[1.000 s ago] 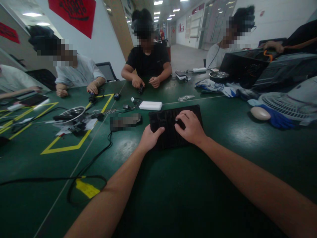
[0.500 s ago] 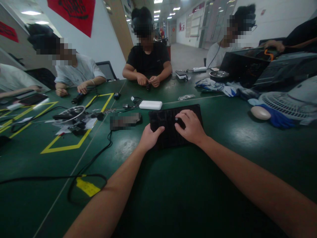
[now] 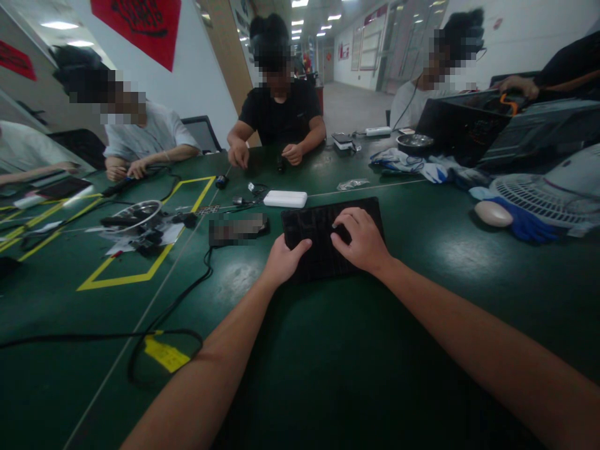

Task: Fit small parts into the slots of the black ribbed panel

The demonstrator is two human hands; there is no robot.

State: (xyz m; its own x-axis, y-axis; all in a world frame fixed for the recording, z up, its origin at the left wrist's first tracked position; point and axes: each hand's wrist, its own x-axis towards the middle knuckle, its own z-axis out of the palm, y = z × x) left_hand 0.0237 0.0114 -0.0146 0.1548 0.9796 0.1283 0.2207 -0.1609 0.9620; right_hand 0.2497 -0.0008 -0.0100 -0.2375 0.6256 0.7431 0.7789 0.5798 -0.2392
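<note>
A flat black rectangular tray-like object (image 3: 319, 265) lies on the green table in front of me, with faint ridges or compartments on its dark face. My left hand (image 3: 282, 259) grips its left edge, thumb on top and the other fingers mostly hidden. Over its right half, my right hand (image 3: 360, 240) is curled, thumb and fingertips close together around a small dark spot. Whatever sits between those fingertips is too dark and small to name.
Beyond the tray lie a white power-bank-like box (image 3: 285, 199) and a blurred dark object (image 3: 239, 230) with a cable (image 3: 187, 294). A metal bowl (image 3: 140, 215) stands left. At right are a fan (image 3: 539, 197), a pale mouse (image 3: 493, 213) and gloves (image 3: 412, 164). Several people sit around.
My hands and the black tray stay nearly still. Across the table, one hand of the person in black has moved away leftward from the other. The left person's hands have shifted left.
</note>
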